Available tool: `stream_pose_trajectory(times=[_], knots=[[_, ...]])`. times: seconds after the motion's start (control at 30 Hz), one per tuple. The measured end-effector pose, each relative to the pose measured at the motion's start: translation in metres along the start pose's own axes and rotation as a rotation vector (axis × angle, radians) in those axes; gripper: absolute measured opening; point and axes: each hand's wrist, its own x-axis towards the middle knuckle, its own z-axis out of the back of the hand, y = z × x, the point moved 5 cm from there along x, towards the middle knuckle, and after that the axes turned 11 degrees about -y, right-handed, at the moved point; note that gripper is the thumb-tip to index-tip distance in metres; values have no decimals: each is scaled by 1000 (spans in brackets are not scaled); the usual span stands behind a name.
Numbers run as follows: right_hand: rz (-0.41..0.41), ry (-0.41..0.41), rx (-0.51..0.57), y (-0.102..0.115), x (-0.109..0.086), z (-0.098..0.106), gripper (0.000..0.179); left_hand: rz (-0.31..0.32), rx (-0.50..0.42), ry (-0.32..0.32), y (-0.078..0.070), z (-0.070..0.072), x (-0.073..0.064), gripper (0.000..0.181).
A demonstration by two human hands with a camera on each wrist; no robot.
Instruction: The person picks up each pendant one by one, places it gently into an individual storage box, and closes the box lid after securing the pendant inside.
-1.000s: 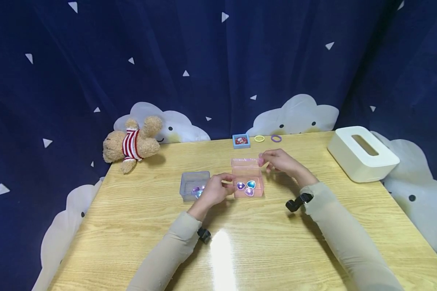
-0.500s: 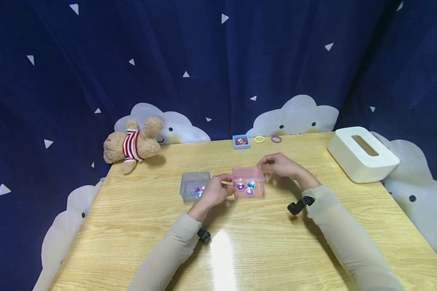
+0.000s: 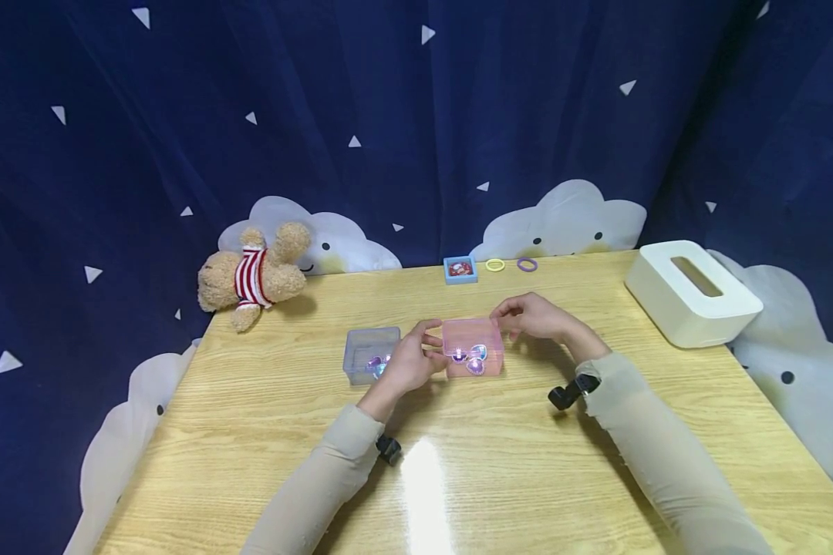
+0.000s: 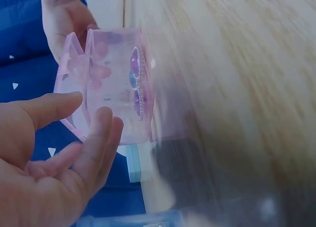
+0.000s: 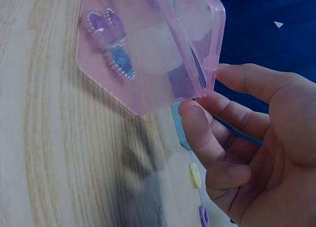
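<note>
A small see-through pink box [image 3: 486, 366] stands mid-table with its hinged lid [image 3: 470, 333] tilted down, a gap still showing at the rim. Inside lie several pearl-edged gems [image 3: 476, 365], purple and blue. My right hand [image 3: 533, 316] pinches the lid's right corner, thumb on top and fingers below, as the right wrist view [image 5: 202, 89] shows. At the box's left side is my left hand [image 3: 411, 361], its thumb and fingers apart and fairly straight, fingertips right at the wall and lid edge [image 4: 101, 116].
Left of my left hand sits a grey see-through box [image 3: 361, 347] with several gems. At the back are a blue-framed square [image 3: 460, 270], a yellow ring [image 3: 495, 265] and a purple ring [image 3: 527, 264]. A teddy bear [image 3: 250, 277] lies back left; a white tissue box [image 3: 694, 297] stands right.
The pink box's lid has swung from upright down toward the front, with my right hand holding its corner. My left hand's fingers have lifted slightly and spread beside the box.
</note>
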Motion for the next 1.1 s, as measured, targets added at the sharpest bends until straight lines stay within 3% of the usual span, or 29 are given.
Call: stream_pose_trajectory(times=[0.33, 0.87, 1.1], knots=[[18, 3, -8, -5, 1, -2, 32, -45, 110, 28, -4, -1, -1, 70], [43, -37, -92, -3, 3, -4, 24, -36, 143, 14, -3, -4, 0, 72], [50, -27, -110, -4, 4, -1, 27, -44, 85, 45, -6, 0, -2, 67]])
